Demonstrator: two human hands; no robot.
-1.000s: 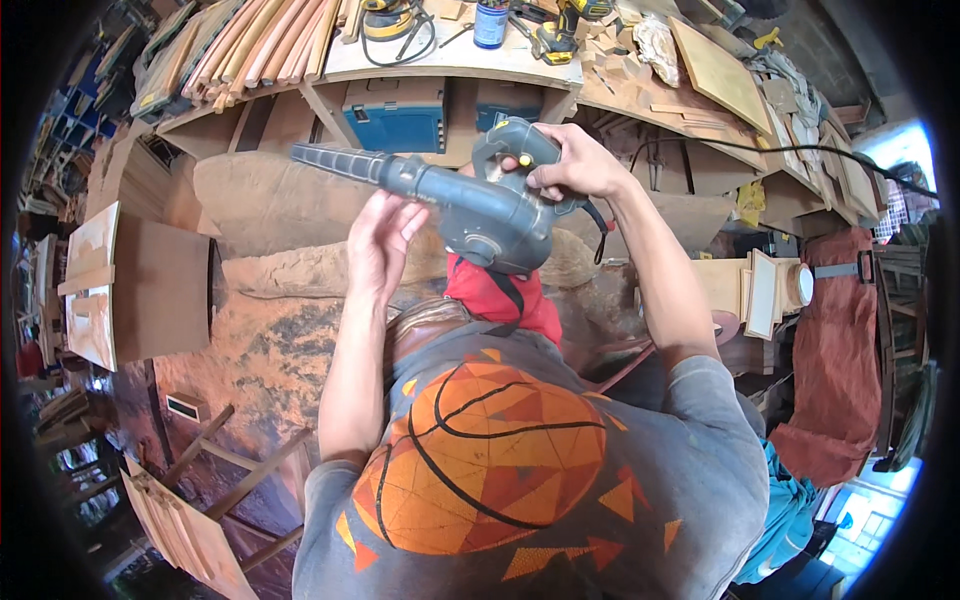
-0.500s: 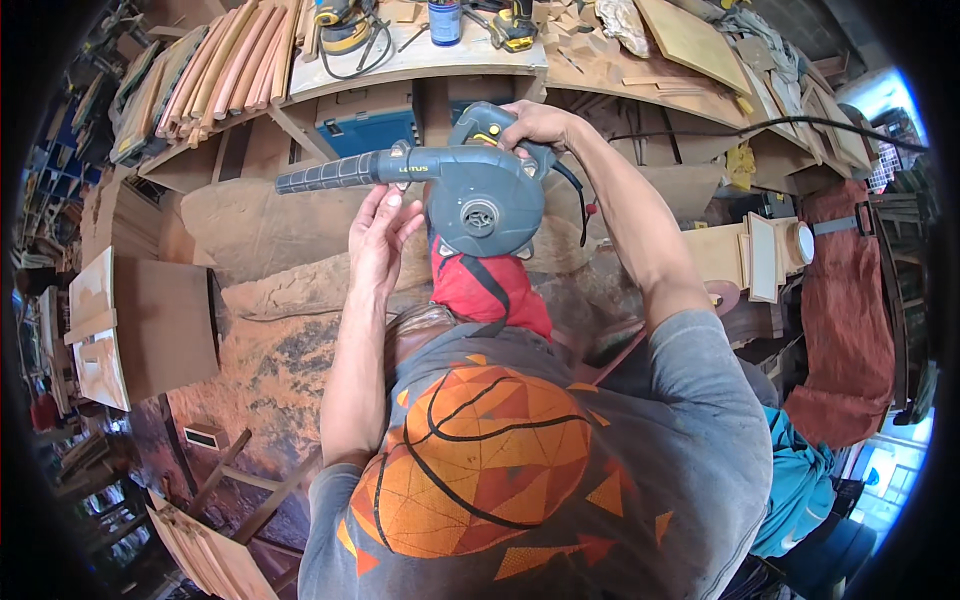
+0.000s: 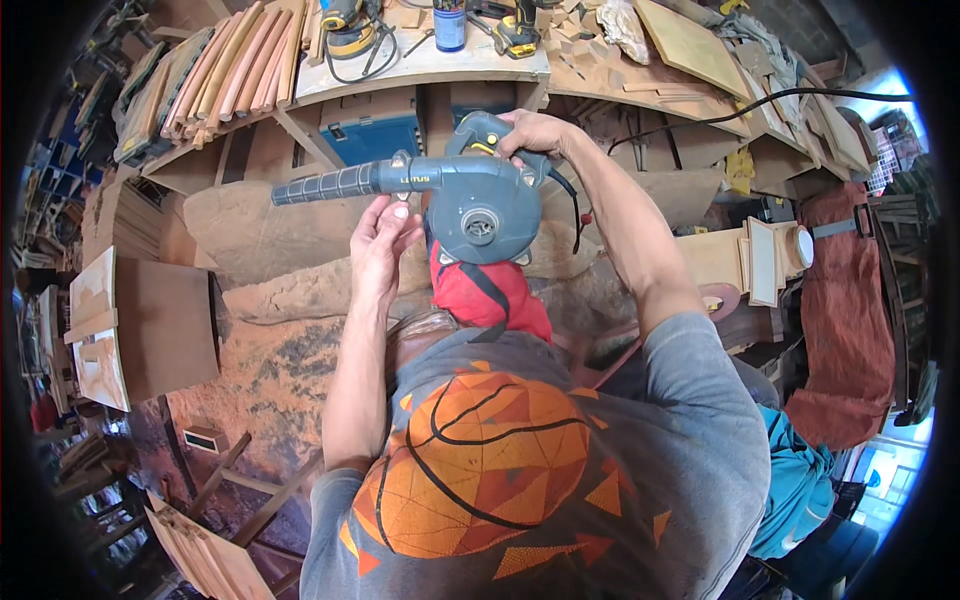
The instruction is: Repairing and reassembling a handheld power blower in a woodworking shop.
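A dark grey electric blower (image 3: 485,215) with a ribbed nozzle (image 3: 325,182) pointing left is held up before my chest. My right hand (image 3: 540,135) is wrapped round its top handle, and a cord hangs beside the grip. Below the nozzle's collar, my left hand (image 3: 383,240) has its fingers curled, with thumb and fingertips close together at a small lug. Anything pinched there is too small to make out. A red bag (image 3: 490,300) with a dark strap hangs under the blower's housing, against my grey shirt.
Ahead is a workbench (image 3: 440,72) with a sander (image 3: 348,38), a blue can (image 3: 450,28), a drill (image 3: 516,38) and wood scraps. Long wood strips (image 3: 240,65) lie at its left. A black cord (image 3: 760,105) crosses at right. A brown board box (image 3: 165,325) stands left.
The blower has dropped slightly, its nozzle end shifting a little down and left. My left fingers have curled in closer under the collar. My right hand keeps its hold on the handle.
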